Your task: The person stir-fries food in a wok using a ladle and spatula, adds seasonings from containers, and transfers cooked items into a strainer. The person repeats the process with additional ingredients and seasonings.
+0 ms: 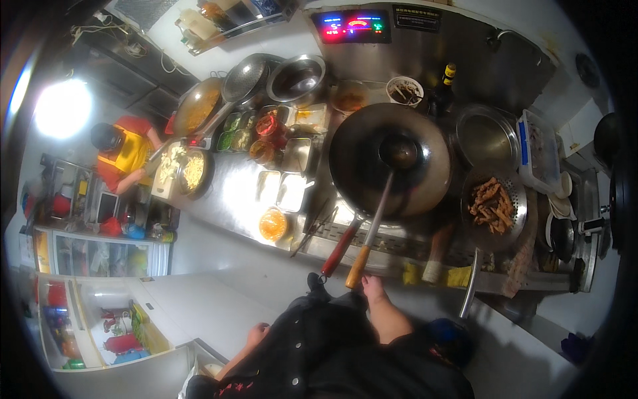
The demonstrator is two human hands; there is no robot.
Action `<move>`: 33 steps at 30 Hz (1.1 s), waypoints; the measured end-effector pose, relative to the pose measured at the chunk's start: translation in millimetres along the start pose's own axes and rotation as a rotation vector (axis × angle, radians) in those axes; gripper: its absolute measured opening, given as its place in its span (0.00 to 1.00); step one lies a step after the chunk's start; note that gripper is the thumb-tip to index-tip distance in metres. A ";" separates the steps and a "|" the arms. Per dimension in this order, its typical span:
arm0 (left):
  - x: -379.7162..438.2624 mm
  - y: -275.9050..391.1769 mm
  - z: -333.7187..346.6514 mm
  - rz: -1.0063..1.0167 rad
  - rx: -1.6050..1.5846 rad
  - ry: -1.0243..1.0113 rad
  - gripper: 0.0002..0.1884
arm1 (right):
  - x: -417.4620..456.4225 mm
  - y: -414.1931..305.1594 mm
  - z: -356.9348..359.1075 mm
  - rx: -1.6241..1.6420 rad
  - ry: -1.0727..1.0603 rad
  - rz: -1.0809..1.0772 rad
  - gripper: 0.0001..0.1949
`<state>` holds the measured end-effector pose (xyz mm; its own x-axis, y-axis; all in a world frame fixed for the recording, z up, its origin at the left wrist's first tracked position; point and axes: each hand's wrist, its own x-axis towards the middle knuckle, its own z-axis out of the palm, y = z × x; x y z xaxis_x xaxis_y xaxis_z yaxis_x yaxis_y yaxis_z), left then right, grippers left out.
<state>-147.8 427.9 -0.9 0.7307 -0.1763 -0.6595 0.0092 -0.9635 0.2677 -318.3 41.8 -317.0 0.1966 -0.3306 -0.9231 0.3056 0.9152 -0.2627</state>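
Note:
My right hand point(371, 288) is at the front edge of the stove, beside the wooden handle end of a ladle; its fingers are partly hidden. My left hand point(258, 333) hangs by my left side, away from the counter, its fingers hard to make out. Before me a large dark wok point(346, 149) sits on the burner, its red handle point(341, 247) pointing toward me. The long-handled ladle point(380, 209) rests with its bowl inside the wok. To the right, a perforated strainer point(519, 202) holds fried brown pieces point(491, 205).
Left of the wok stand seasoning containers point(299, 154) and a jar of orange sauce point(272, 224). A metal basin point(463, 129) and dark bottle point(441, 95) are behind. The strainer's handle point(471, 284) juts past the counter edge. A co-worker point(127, 149) stands far left, beside chopped food.

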 end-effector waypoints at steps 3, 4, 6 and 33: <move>-3.3 -7.1 -0.7 -0.014 0.015 0.007 0.21 | -10.8 1.0 1.9 0.052 -0.015 0.036 0.15; -3.9 -9.7 -1.6 -0.021 0.019 0.005 0.21 | -12.9 0.6 3.8 0.011 -0.027 0.059 0.16; 5.0 15.6 -3.8 -0.006 0.047 -0.009 0.21 | -6.7 -9.4 5.6 -0.050 -0.041 0.073 0.16; 228.8 64.2 -69.1 0.419 -0.107 -0.266 0.17 | -293.6 -199.0 185.0 -0.236 -0.430 -0.100 0.17</move>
<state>67.2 339.7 -86.1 0.4877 -0.6019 -0.6323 -0.1679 -0.7755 0.6086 -264.5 -85.9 58.3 0.5583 -0.4394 -0.7037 0.1338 0.8848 -0.4464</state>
